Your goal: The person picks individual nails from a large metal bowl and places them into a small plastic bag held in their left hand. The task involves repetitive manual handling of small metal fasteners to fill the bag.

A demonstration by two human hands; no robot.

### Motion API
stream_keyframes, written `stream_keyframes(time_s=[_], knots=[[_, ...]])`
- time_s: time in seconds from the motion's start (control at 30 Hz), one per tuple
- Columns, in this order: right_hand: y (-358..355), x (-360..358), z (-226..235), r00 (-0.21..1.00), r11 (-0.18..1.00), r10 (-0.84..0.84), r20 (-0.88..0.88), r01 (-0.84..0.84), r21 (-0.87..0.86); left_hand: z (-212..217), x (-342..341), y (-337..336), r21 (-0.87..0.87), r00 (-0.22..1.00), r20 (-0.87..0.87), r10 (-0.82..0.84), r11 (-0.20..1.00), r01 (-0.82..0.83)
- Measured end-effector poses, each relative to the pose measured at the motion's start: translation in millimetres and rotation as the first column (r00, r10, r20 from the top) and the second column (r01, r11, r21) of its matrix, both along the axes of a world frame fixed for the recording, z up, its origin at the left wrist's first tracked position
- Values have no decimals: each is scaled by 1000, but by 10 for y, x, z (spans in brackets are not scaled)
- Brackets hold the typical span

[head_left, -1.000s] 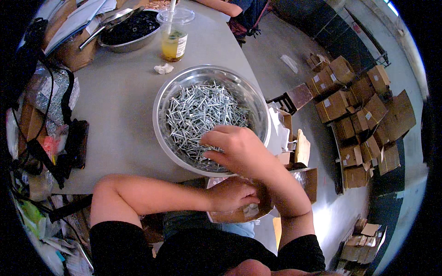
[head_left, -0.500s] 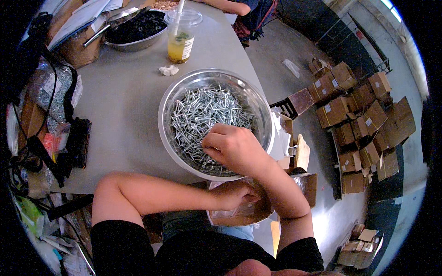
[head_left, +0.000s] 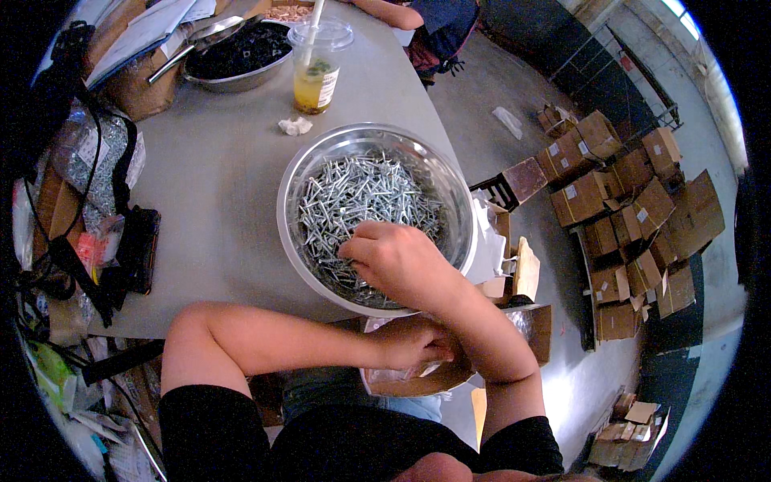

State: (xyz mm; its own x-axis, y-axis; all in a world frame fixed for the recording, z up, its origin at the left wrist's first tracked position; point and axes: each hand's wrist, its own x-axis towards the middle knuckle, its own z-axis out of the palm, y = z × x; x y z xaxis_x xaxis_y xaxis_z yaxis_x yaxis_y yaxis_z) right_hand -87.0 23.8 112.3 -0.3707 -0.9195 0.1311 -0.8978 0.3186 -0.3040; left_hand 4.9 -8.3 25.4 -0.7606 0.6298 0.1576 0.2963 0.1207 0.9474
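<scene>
A wide steel bowl [head_left: 286, 217] stands at the table's edge in front of me, heaped with silvery screws [head_left: 361, 189], or possibly nails. Inside it, my right hand [head_left: 395, 259] is closed over the near part of the pile, fingers curled and pointing left. What those fingertips pinch is hidden. Below the bowl's near rim, my left hand [head_left: 411, 342] hovers over an open cardboard box [head_left: 426, 386] lined with clear plastic. Its fingers are bent together, and I cannot make out anything in them. My right forearm crosses above the box.
A lidded cup [head_left: 316, 80] of yellow drink and a crumpled tissue [head_left: 295, 126] stand beyond the bowl. Farther back is a basin [head_left: 241, 56] of black pieces with a metal scoop. Bags and cables crowd the left. Stacked cartons [head_left: 618, 217] fill the right. Another person's arm [head_left: 389, 11] rests at the far edge.
My right hand has shifted slightly left and down within the bowl, its fingers still curled. My left hand has stayed over the box. The other person's arm has drawn a little leftward.
</scene>
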Motion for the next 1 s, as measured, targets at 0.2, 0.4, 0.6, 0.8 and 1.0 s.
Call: stream_keyframes(time_s=[0.2, 0.4, 0.6, 0.8, 1.0], knots=[[111, -9, 29, 990, 992, 1, 141, 17, -126, -343, -14, 103, 120, 997, 74, 6, 993, -15], [419, -24, 158, 957, 943, -128, 259, 198, -266, -421, -29, 141, 92, 993, 111, -34, 995, 24], [981, 332, 268, 864, 846, -262, 429, 420, -329, -174, -24, 51, 32, 992, 126, -18, 999, 14], [1464, 642, 177, 811, 830, -323, 488, 490, -265, -189, -42, 88, 77, 999, 47, 27, 997, -30], [1445, 853, 18, 799, 883, -316, 511, 445, -150, -247, -19, 69, 78, 999, 34, -3, 997, 1]])
